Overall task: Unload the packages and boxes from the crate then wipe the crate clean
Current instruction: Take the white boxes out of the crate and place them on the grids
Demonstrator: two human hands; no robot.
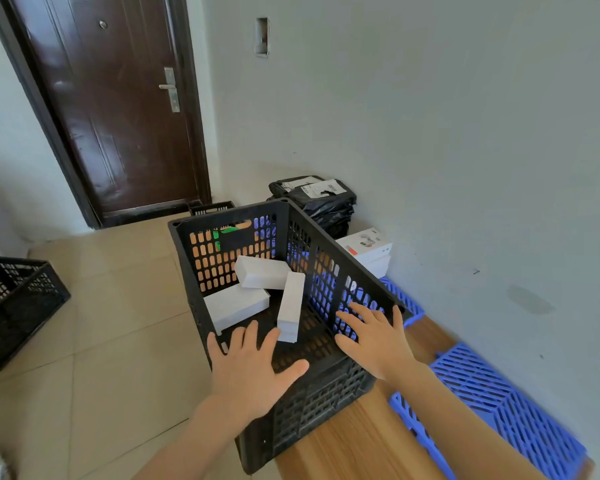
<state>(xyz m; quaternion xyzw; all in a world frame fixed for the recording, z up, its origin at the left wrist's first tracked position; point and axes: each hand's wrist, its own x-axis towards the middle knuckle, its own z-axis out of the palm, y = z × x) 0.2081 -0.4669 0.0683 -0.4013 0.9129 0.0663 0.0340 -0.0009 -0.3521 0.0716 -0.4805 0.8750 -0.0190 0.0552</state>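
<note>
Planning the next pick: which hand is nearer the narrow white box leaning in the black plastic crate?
Left. The left hand is just short of the narrow white box; the right hand is farther right, by the crate wall.

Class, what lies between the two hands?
Head view: between left hand and right hand, the black plastic crate's mesh floor and a long white box's near end.

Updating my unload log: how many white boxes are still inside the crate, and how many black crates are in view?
White boxes in the nearest crate: 3
Black crates: 3 (nearest crate, floor crate, crate by the door)
Total: 6
</note>
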